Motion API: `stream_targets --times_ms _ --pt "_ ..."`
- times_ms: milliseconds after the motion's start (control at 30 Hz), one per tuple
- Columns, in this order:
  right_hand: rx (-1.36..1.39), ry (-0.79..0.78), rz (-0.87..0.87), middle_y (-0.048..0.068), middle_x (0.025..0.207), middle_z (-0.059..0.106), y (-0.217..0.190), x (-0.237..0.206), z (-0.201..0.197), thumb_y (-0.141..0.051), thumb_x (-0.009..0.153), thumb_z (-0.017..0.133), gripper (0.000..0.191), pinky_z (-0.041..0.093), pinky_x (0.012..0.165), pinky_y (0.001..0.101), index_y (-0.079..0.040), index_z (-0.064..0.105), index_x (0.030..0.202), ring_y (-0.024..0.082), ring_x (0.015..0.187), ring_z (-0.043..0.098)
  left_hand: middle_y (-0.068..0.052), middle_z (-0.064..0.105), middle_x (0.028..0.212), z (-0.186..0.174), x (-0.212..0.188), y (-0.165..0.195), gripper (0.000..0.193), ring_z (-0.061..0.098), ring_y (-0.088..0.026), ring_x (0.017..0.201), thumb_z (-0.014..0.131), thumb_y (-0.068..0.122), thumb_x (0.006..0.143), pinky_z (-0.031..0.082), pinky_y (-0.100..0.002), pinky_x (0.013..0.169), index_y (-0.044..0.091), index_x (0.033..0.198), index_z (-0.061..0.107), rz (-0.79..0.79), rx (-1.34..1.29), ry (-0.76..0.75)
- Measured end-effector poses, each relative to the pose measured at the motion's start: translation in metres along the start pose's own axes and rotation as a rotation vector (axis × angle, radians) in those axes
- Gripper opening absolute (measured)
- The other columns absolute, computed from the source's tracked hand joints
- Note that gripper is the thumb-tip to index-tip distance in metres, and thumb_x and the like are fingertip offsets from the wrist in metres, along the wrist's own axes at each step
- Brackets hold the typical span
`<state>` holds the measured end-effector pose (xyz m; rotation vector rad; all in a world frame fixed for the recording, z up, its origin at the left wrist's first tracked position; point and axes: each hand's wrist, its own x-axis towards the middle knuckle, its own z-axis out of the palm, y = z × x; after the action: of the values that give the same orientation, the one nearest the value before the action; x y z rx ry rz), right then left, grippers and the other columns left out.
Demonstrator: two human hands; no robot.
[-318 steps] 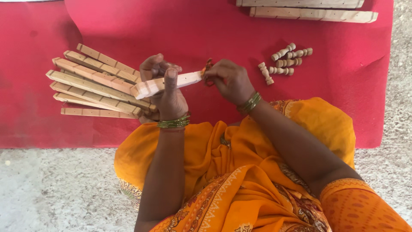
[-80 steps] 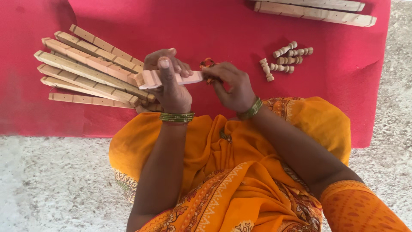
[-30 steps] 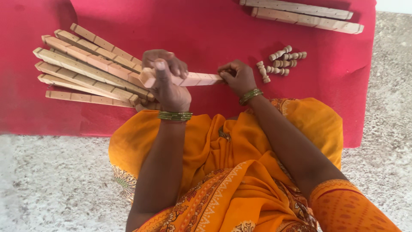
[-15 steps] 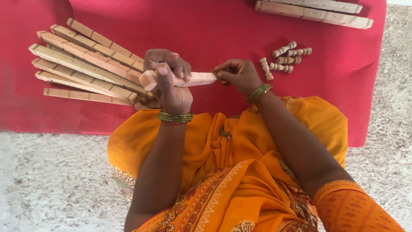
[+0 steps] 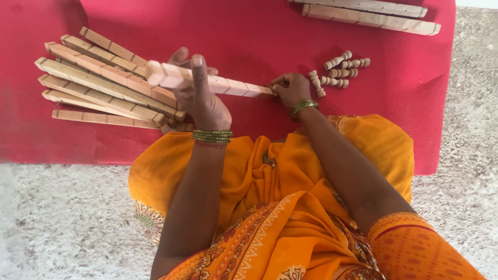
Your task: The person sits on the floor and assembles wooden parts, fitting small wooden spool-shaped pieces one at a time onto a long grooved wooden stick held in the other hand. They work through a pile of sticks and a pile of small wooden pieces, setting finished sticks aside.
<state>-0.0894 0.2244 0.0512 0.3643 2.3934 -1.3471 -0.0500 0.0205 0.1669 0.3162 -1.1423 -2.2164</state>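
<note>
The left hand point(image 5: 203, 101) grips a pale, square-sectioned wooden stick with notched sides point(image 5: 207, 83), fingers wrapped under it and the thumb laid flat along its top, so that it lies level above the red cloth point(image 5: 249, 31). The right hand point(image 5: 290, 88) pinches the stick's far end, fingertips pressed together there — whether a small part sits between them cannot be told. Small turned wooden pegs point(image 5: 340, 70) lie just beside that hand; a fan of similar notched sticks point(image 5: 98, 88) rests to the left. This looks like fitting work at the stick's end, which calls for a steady hold — and fine fingertip alignment.
</note>
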Motion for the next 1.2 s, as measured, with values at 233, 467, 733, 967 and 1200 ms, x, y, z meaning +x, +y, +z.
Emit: stream_targets --times_ms 233,467,733,967,1200 --pt "0.106 0.044 -0.097 0.007 0.091 0.079 0.0 -0.001 0.002 -0.007 0.09 0.073 0.014 0.061 0.066 0.0225 -0.004 0.076 0.104 0.009 0.074 0.074 0.002 0.053 0.068 -0.009 -0.001 0.003 0.047 0.053 -0.009 0.063 0.07 0.048 0.1 0.052 -0.03 0.076 0.005 0.115 0.059 0.084 -0.074 -0.319" --pt "0.328 -0.118 -0.204 0.008 0.095 0.078 -0.015 -0.016 0.008 -0.005 0.094 0.069 0.012 0.064 0.069 0.0232 -0.002 0.074 0.105 0.011 0.075 0.075 0.003 0.05 0.066 -0.001 -0.008 0.006 0.046 0.051 -0.007 0.057 0.068 0.048 0.1 0.05 -0.026 0.069 0.004 0.109 0.061 0.184 0.01 -0.48" --pt "0.545 -0.302 -0.612 0.007 0.11 0.067 -0.047 -0.063 0.0 0.006 0.097 0.067 0.013 0.062 0.078 0.0236 0.001 0.074 0.108 0.011 0.089 0.068 0.003 0.049 0.068 -0.002 -0.012 0.009 0.049 0.047 -0.005 0.056 0.068 0.051 0.1 0.045 -0.021 0.062 0.002 0.105 0.062 0.092 0.007 -0.493" --pt "0.413 -0.212 -0.582 0.007 0.1 0.072 -0.037 -0.046 0.002 0.009 0.091 0.07 0.014 0.061 0.074 0.0235 0.0 0.075 0.1 0.012 0.085 0.069 0.004 0.049 0.066 -0.003 -0.009 0.008 0.048 0.047 -0.005 0.054 0.067 0.051 0.1 0.045 -0.022 0.06 0.003 0.103 0.063 0.094 0.014 -0.5" --pt "0.071 -0.084 -0.381 0.006 0.094 0.079 -0.009 -0.011 0.002 0.001 0.088 0.073 0.012 0.062 0.074 0.024 -0.005 0.078 0.097 0.009 0.081 0.074 0.003 0.049 0.065 -0.003 -0.007 0.009 0.05 0.049 -0.007 0.055 0.067 0.052 0.1 0.046 -0.023 0.063 0.003 0.105 0.062 0.097 0.018 -0.513"
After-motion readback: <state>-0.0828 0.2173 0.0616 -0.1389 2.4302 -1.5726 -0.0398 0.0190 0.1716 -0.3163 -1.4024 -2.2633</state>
